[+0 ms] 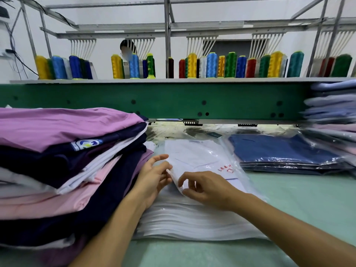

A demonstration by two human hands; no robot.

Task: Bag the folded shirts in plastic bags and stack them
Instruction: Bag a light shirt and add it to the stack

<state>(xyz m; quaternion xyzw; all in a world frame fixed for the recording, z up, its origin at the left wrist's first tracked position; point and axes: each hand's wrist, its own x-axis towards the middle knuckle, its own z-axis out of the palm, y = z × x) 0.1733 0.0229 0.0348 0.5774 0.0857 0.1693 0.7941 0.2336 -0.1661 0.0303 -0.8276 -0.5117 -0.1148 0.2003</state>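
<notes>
In the head view, your right hand [208, 189] pinches the lip of the top bag [221, 157] between thumb and forefinger. Your left hand [154, 176] is loosely spread, its fingertips touching the same lip, probably to work the mouth apart. A white shirt [192, 151] shows through the plastic. It lies on the stack of bags [192, 218] near the table's [308, 209] front edge. The unbagged shirt pile [67, 151] crowds your left forearm. The bagged blue shirts [285, 151] lie toward the right edge, apart from your hands, so stacking there looks unobstructed.
</notes>
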